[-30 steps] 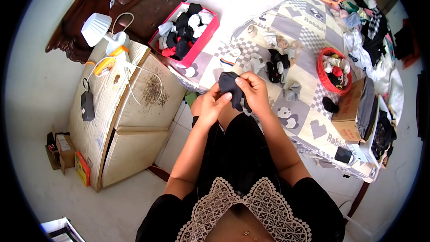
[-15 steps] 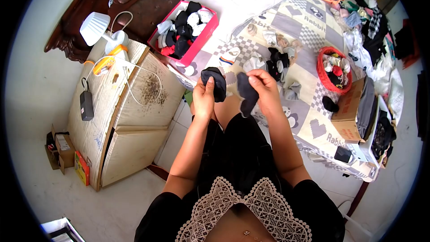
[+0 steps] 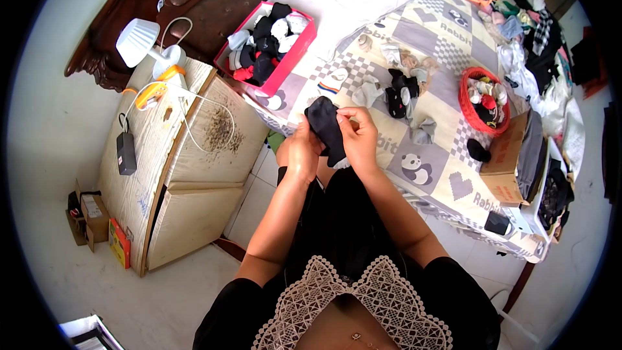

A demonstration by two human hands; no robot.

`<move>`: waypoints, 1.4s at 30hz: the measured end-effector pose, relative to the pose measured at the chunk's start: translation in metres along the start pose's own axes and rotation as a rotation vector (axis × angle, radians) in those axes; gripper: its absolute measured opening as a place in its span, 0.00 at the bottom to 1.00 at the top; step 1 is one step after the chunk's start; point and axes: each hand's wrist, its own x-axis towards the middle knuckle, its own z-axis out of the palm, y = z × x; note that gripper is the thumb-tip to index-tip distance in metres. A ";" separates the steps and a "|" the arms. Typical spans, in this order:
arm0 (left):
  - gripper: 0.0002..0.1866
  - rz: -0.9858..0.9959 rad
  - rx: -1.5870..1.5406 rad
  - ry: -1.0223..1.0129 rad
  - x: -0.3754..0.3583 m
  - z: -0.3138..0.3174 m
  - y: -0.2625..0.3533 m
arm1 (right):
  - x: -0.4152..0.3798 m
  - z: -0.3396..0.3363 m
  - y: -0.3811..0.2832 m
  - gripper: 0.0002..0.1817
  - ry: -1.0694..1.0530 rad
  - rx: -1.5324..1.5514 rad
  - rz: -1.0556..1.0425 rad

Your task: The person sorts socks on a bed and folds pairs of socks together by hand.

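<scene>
Both hands have come back together since half a second ago, bringing the two dark socks into one bundle.

Left hand (image 3: 301, 154) and right hand (image 3: 358, 137) now meet at the near edge of the bed (image 3: 447, 155), each grip closed on the dark socks (image 3: 326, 128), which stand upright between the fingers; earlier they were held apart, one in each hand. That suggests the pair is being matched up or folded together. Just beyond the hands, loose socks (image 3: 396, 94) lie scattered on the quilt, with a pink box (image 3: 285, 65) of socks further left by the pillow and a red basket (image 3: 483, 100) of socks to the right. A cardboard box (image 3: 502, 155) sits at the bed's right edge. Left of the bed is a nightstand (image 3: 175, 175) with a lamp (image 3: 139, 40). Nothing blocks the hands.
</scene>
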 end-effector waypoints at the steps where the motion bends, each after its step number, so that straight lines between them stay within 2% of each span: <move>1: 0.20 -0.015 -0.061 0.017 -0.003 0.005 0.003 | 0.000 0.001 -0.001 0.04 0.001 0.000 0.000; 2: 0.20 -0.015 -0.061 0.016 -0.002 0.005 0.002 | 0.000 0.002 -0.002 0.04 0.022 -0.039 -0.020; 4: 0.23 0.022 0.116 -0.047 -0.001 0.002 -0.002 | 0.001 0.003 -0.001 0.04 0.041 -0.078 -0.040; 5: 0.21 0.044 0.233 -0.046 0.002 -0.001 -0.004 | 0.001 0.003 -0.001 0.07 0.020 -0.085 -0.090; 7: 0.20 0.068 0.191 -0.006 0.002 0.003 0.003 | -0.001 0.003 -0.009 0.10 -0.003 -0.092 -0.137; 9: 0.19 0.116 0.139 0.051 0.008 0.003 0.014 | -0.007 0.002 -0.020 0.18 -0.135 0.065 -0.087; 10: 0.20 0.163 0.071 0.009 0.006 0.006 0.017 | -0.011 -0.002 -0.016 0.18 -0.133 0.065 -0.086; 12: 0.21 0.198 0.061 0.031 0.010 -0.002 0.026 | -0.014 -0.018 0.006 0.25 -0.327 -0.192 0.006; 13: 0.21 0.177 0.050 0.040 0.009 -0.003 0.032 | -0.013 -0.023 0.016 0.24 -0.424 -0.109 0.135; 14: 0.21 0.177 0.051 0.040 0.009 -0.003 0.032 | -0.014 -0.031 0.025 0.24 -0.424 -0.108 0.136; 16: 0.21 0.191 0.097 -0.004 0.009 -0.003 0.031 | -0.014 -0.039 0.027 0.22 -0.617 -0.320 0.233; 19: 0.20 0.153 0.083 -0.003 0.006 0.003 0.026 | -0.015 -0.040 0.027 0.21 -0.697 -0.261 0.357; 20: 0.20 0.134 0.088 0.001 0.005 0.005 0.025 | -0.014 -0.041 0.026 0.21 -0.696 -0.261 0.357; 22: 0.19 0.139 0.117 -0.018 0.005 0.004 0.024 | -0.010 -0.043 0.022 0.20 -0.550 -0.323 -0.011; 23: 0.18 0.152 0.237 -0.044 0.007 0.000 0.023 | -0.007 -0.042 0.023 0.20 -0.427 -0.245 -0.034; 24: 0.17 0.163 0.358 -0.070 0.007 -0.003 0.022 | -0.002 -0.042 0.017 0.20 -0.428 -0.244 -0.034; 26: 0.17 0.141 0.447 -0.123 0.003 -0.003 0.022 | 0.012 -0.045 -0.012 0.21 -0.272 -0.261 -0.191; 28: 0.17 0.154 0.517 -0.162 0.003 0.002 0.013 | 0.023 -0.040 -0.024 0.18 -0.302 -0.219 -0.222; 30: 0.16 0.118 0.553 -0.203 0.002 0.001 0.007 | 0.031 -0.034 -0.024 0.14 -0.489 -0.174 -0.323; 31: 0.16 0.140 0.578 -0.217 0.003 -0.001 0.004 | 0.033 -0.031 -0.027 0.10 -0.495 -0.066 -0.262; 32: 0.16 0.164 0.602 -0.230 0.004 -0.003 0.001 | 0.035 -0.031 -0.027 0.10 -0.496 -0.066 -0.263; 33: 0.15 0.253 0.668 -0.154 0.000 0.004 0.002 | 0.037 -0.031 -0.027 0.09 -0.468 -0.042 -0.139; 34: 0.15 0.255 0.667 -0.150 0.001 -0.005 -0.003 | 0.037 -0.030 -0.027 0.08 -0.440 -0.017 -0.014; 36: 0.14 0.453 1.066 0.176 0.003 -0.023 -0.009 | 0.038 -0.030 -0.026 0.08 -0.415 -0.064 -0.061; 37: 0.21 0.157 0.937 0.122 0.000 -0.029 -0.004 | 0.038 -0.031 -0.025 0.07 -0.385 -0.114 -0.109; 38: 0.21 0.155 0.937 0.125 -0.003 -0.033 -0.003 | 0.037 -0.031 -0.025 0.06 -0.353 -0.164 -0.155; 39: 0.25 -0.105 0.648 0.000 -0.007 -0.032 0.000 | 0.035 -0.030 -0.028 0.07 -0.333 -0.217 -0.260; 40: 0.29 -0.352 0.348 -0.119 -0.010 -0.032 0.002 | 0.031 -0.030 -0.030 0.07 -0.337 -0.216 -0.257; 41: 0.35 -0.426 0.216 -0.159 -0.011 -0.031 -0.003 | 0.027 -0.031 -0.032 0.09 -0.354 -0.305 -0.399; 42: 0.35 -0.424 0.213 -0.156 -0.013 -0.024 -0.001 | 0.023 -0.031 -0.034 0.10 -0.368 -0.396 -0.542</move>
